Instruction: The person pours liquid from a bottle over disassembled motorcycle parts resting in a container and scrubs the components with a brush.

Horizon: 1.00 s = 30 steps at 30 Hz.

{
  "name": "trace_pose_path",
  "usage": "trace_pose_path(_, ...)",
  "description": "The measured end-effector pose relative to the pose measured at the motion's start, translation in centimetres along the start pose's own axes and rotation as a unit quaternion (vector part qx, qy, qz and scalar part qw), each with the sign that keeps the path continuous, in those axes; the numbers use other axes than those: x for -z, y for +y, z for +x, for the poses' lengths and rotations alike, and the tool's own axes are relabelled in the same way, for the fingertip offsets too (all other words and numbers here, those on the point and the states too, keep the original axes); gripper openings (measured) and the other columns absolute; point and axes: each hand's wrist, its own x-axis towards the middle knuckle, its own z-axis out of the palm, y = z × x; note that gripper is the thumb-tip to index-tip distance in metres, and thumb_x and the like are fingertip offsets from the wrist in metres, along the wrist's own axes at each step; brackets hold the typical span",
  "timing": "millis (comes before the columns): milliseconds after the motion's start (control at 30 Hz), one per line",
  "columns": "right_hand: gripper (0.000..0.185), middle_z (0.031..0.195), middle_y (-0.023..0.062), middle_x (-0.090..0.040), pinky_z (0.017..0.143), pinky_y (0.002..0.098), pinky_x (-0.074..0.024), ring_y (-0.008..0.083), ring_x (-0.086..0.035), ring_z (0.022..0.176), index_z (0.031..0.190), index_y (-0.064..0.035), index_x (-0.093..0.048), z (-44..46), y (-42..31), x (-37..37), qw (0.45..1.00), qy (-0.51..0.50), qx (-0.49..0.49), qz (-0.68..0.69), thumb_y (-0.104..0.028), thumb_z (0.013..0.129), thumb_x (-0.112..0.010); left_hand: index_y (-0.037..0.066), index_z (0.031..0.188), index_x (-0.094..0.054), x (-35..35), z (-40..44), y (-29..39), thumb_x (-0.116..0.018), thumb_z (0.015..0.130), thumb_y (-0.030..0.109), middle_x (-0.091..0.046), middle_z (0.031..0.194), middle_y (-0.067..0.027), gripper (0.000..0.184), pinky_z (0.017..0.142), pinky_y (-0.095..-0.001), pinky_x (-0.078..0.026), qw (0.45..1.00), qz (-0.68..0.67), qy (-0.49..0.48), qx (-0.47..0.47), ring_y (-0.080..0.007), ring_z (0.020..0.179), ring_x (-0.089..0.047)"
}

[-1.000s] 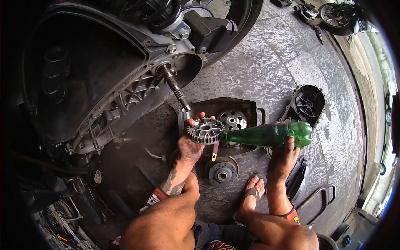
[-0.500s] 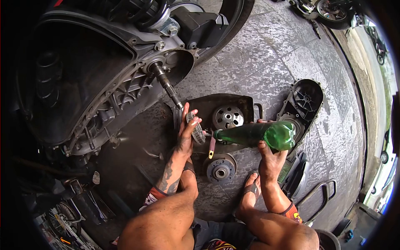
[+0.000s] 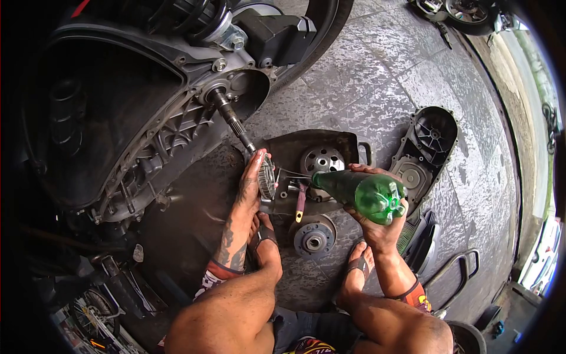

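My left hand grips a round metal part with a toothed, gear-like rim, held on edge just below the tip of a splined shaft. My right hand is wrapped around a green plastic bottle, tipped so its mouth faces the toothed part. Thin streaks of liquid run from the mouth toward that part. Below them, a tool with a purple and yellow handle lies near a round metal bell with holes.
A pulley assembly sits on the floor between my feet. The bell rests on a dark cover. An elongated casing lies to the right. The open engine case and a tire fill the upper left.
The bottle has moved slightly and turned so its base shows more toward me. Liquid streaks now show at its mouth. My left hand and the toothed part have shifted a little left.
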Motion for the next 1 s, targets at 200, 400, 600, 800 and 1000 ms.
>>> trace_pose_path(200,0.066,0.118,0.0152,-0.068,0.091,0.0319,-0.0530,0.0231,-0.068,0.105,0.121,0.0014,-0.055,-0.2,0.6,-0.6,0.999,0.006,-0.033,-0.002,-0.014,0.067,-0.090,0.010,0.138,-0.046,1.3,0.3,-2.1,-0.057,0.097,0.042,-0.061,0.123,-0.0080,0.053,0.064,-0.0364,-0.062,0.998,-0.050,-0.023,0.019,-0.0182,0.098,-0.065)
trace_pose_path(400,0.065,0.120,0.0135,-0.068,0.090,0.0316,-0.0533,0.0192,-0.067,0.103,0.123,0.0002,-0.054,-0.5,0.7,-0.4,0.996,-0.002,-0.088,-0.013,-0.009,0.068,-0.088,0.010,0.142,-0.042,1.7,0.5,-2.5,-0.052,0.099,0.041,-0.060,0.126,-0.0108,0.054,0.068,-0.0410,-0.063,0.995,-0.082,-0.054,0.000,-0.0214,0.103,-0.065)
trace_pose_path(600,0.058,0.119,0.0111,-0.067,0.093,0.0310,-0.0521,0.0170,-0.065,0.104,0.123,0.0014,-0.055,-0.3,1.6,0.9,0.987,0.078,-0.139,0.011,0.003,0.071,-0.081,0.009,0.145,-0.040,1.9,0.5,-2.5,-0.051,0.099,0.043,-0.058,0.128,-0.0113,0.058,0.069,-0.0412,-0.063,0.994,-0.073,-0.078,0.008,-0.0221,0.104,-0.065)
trace_pose_path(800,0.056,0.112,0.0110,-0.059,0.083,0.0324,-0.0548,0.0192,-0.062,0.098,0.126,-0.0019,-0.046,1.0,4.0,3.4,0.931,0.280,-0.232,0.040,-0.030,0.088,-0.075,0.007,0.143,-0.043,0.9,-0.4,-1.2,-0.054,0.098,0.041,-0.057,0.129,-0.0140,0.058,0.073,-0.0420,-0.063,0.991,-0.057,-0.117,0.012,-0.0238,0.107,-0.064)
trace_pose_path(1000,0.071,0.125,0.0147,-0.050,0.077,0.0402,-0.0593,0.0252,-0.061,0.103,0.138,-0.0067,-0.034,-0.5,6.9,3.4,0.905,0.331,-0.247,0.104,-0.038,0.088,-0.074,0.002,0.144,-0.038,0.5,-1.3,0.0,-0.060,0.089,0.040,-0.053,0.134,-0.0235,0.071,0.081,-0.0507,-0.060,0.963,-0.130,-0.225,0.067,-0.0350,0.117,-0.059)
